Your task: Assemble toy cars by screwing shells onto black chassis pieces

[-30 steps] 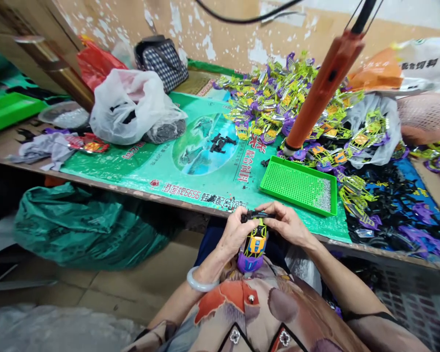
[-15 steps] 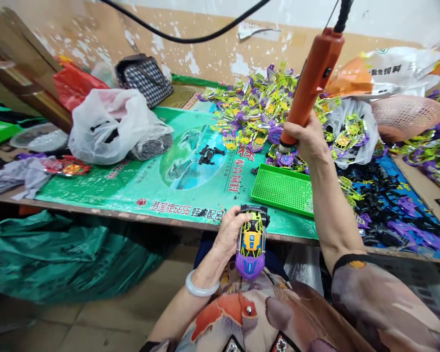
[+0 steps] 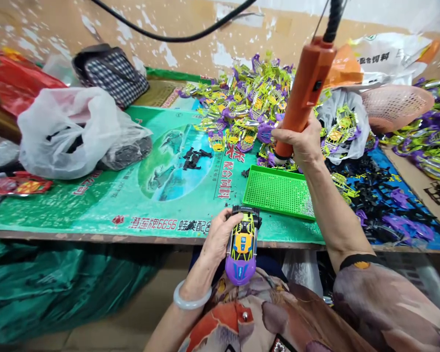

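My left hand [image 3: 220,232] grips a toy car [image 3: 242,247] at the near edge of the table, thumb on its top. The car has a purple front, an orange and yellow-green body and black wheels at the far end. My right hand [image 3: 304,142] is wrapped round an orange electric screwdriver [image 3: 303,98], which hangs upright from a black coiled cord. The screwdriver's tip is hidden near the car body parts behind the green tray [image 3: 254,195]. Small metal pieces, perhaps screws, lie at the tray's right end.
A heap of yellow-green and purple car bodies [image 3: 249,102] covers the back. Black and purple parts [image 3: 381,200] lie at right, near a pink basket [image 3: 399,105]. A white plastic bag [image 3: 58,132] and checked bag [image 3: 113,73] stand left. A black cable [image 3: 179,38] droops overhead.
The view has shifted, so most things sit further left in the picture. Both hands keep their holds on the toy car and the screwdriver.
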The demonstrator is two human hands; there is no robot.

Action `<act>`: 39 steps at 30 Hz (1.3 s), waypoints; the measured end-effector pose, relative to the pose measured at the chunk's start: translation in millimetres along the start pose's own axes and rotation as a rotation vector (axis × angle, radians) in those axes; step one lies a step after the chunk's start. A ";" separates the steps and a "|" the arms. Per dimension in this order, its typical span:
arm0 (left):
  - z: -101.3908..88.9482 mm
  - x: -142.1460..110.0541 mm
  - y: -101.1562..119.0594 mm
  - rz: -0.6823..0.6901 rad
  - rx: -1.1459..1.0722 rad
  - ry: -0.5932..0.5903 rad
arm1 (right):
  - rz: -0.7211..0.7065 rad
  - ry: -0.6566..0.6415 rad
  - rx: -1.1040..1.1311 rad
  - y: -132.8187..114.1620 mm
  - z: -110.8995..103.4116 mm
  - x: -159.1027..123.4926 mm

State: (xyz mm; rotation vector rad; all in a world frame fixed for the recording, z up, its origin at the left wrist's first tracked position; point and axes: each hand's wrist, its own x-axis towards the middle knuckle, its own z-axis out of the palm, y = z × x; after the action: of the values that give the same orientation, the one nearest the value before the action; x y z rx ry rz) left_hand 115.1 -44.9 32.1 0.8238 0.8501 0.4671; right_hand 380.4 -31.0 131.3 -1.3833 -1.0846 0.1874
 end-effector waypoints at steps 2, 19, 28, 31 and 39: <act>-1.2 3.6 -0.2 -0.019 0.011 0.005 | 0.045 -0.017 0.010 -6.8 -4.5 0.9; -10.9 10.2 -7.0 0.047 0.115 -0.045 | 0.114 0.235 -0.047 56.7 15.9 -24.2; -10.6 10.1 -9.3 0.056 0.114 -0.033 | 0.083 0.309 -0.080 68.5 21.0 -26.5; -10.7 9.5 -9.5 0.063 0.112 -0.023 | 0.097 0.299 -0.104 73.0 21.3 -26.4; -9.5 8.7 -8.2 0.062 0.098 -0.019 | 0.105 0.315 -0.051 72.6 23.6 -28.0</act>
State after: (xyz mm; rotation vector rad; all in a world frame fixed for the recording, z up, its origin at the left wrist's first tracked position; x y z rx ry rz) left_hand 112.9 -40.0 17.8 0.9455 0.8364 0.4741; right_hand 383.0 -15.3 51.6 -1.4599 -0.7607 0.0160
